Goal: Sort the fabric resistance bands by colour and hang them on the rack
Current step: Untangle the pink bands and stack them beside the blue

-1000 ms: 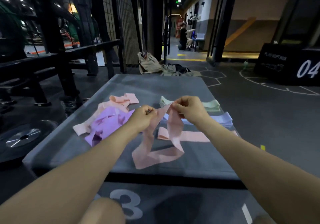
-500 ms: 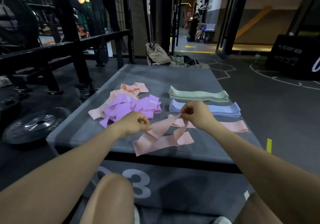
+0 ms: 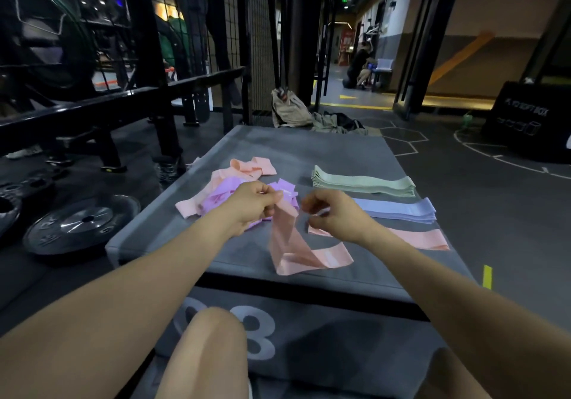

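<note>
Closest to the camera is a bare knee, and just past it a grey padded box with a big white number on its front. A pink band is being sorted on top of the box. Its low end lies in a loop near the front edge, and its top end is lifted up. The left hand pinches that top end between thumb and fingers. The right hand is just beside it with its fingers curled, but it does not seem to hold the band; I cannot tell for sure.

Behind the right hand, a flat pink strip starts a pile. Past that lies a neat blue stack, then a neat green stack. Behind the left hand is a messy heap of purple bands and pink bands that are not sorted yet.

So this looks like the sorting step, and no hanging has begun. Next, I think the held band needs to be pulled flat and laid on the pink strip. The right hand would have to take the other end first.

Farther off are a weight plate on the floor and black bars.
</note>
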Tool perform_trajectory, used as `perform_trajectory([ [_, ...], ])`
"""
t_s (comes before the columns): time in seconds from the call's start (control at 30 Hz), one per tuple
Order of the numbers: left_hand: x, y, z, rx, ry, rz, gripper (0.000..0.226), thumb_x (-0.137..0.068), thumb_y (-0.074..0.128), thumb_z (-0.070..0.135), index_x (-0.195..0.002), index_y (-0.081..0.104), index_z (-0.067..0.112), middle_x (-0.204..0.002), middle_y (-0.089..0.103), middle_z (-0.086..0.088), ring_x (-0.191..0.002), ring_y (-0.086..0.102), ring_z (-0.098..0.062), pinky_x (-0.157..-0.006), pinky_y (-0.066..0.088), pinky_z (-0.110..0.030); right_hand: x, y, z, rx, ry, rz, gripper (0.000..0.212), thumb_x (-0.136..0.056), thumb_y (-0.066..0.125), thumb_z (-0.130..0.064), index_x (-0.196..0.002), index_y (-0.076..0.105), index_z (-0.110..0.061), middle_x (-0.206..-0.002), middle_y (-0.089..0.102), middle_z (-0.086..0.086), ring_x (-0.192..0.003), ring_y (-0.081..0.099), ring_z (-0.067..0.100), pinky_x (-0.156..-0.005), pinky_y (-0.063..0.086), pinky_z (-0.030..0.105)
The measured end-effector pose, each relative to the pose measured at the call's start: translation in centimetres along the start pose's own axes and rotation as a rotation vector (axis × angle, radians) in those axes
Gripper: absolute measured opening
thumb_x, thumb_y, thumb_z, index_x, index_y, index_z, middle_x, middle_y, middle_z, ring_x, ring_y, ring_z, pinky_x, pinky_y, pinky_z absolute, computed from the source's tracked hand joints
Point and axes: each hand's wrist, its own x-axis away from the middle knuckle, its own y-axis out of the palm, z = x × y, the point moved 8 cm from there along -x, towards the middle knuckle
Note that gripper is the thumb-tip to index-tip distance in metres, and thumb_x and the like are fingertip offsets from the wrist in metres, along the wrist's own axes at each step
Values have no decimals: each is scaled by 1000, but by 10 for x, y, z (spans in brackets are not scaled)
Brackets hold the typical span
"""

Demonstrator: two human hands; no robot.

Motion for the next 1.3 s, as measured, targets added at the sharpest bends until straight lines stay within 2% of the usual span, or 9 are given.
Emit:
perform_trajectory([
  [0.27,8,22,52,262,5,25,19,-92,56,7,-73,51,7,-67,52,-6,-53,53,-6,-49,50,-11,3,-46,-53,74,-152,220,7,-85,67,-14,-89,68,-8,-82,66,5,-67,57,15,-63,42,19],
  [0.33,9,20,60,139,31,58,19,-93,56,16,-76,50,11,-70,52,-5,-49,52,-4,-44,44,-15,4,-59,-55,147,-146,252,12,-88,64,-16,-89,71,-6,-81,64,6,-71,54,19,-62,36,23],
  [0.43,8,14,77,-148,143,123,19,-94,52,30,-79,52,19,-84,56,-2,-63,47,-9,-56,37,-22,7,-79,-58,176,-132,274,15,-87,65,-20,-90,73,-7,-76,57,-1,-70,50,13,-61,31,18],
  [0.57,16,34,99,-159,246,17,24,-99,42,18,-82,57,24,-87,59,9,-84,53,-9,-71,38,-24,8,-99,-62,75,-127,248,14,-86,66,-15,-88,72,-3,-74,65,4,-58,57,0,-65,49,13],
  [0.67,21,58,105,-139,243,-134,20,-98,45,15,-90,61,25,-91,63,8,-91,56,-11,-86,38,-32,13,-112,-67,-93,-116,212,12,-86,64,-9,-90,70,1,-83,70,16,-74,63,18,-77,52,34],
  [0.83,27,100,103,-64,218,-360,18,-97,45,15,-99,59,25,-98,63,7,-104,49,-16,-91,30,-33,20,-126,-67,-400,-73,199,19,-89,56,-3,-72,63,3,-71,61,16,-70,56,24,-74,51,31],
  [1.03,22,120,94,-181,246,-330,18,-94,51,6,-79,58,14,-76,55,-3,-78,46,-17,-78,38,-28,36,-136,-30,-187,67,171,22,-77,69,6,-95,61,-3,-79,55,7,-65,49,11,-58,44,18],
  [1.17,23,130,86,-329,282,-357,14,-94,53,9,-80,55,14,-79,56,0,-79,46,-12,-72,39,-19,44,-136,3,-115,196,185,12,-73,77,-5,-74,65,-6,-65,58,3,-61,50,13,-66,44,30],
  [1.3,19,134,71,-400,287,-386,11,-92,57,22,-89,56,12,-83,55,-2,-77,44,-13,-67,36,-23,42,-144,10,-171,168,318,12,-84,68,-13,-77,63,-4,-74,59,11,-71,53,22,-76,53,45],
])
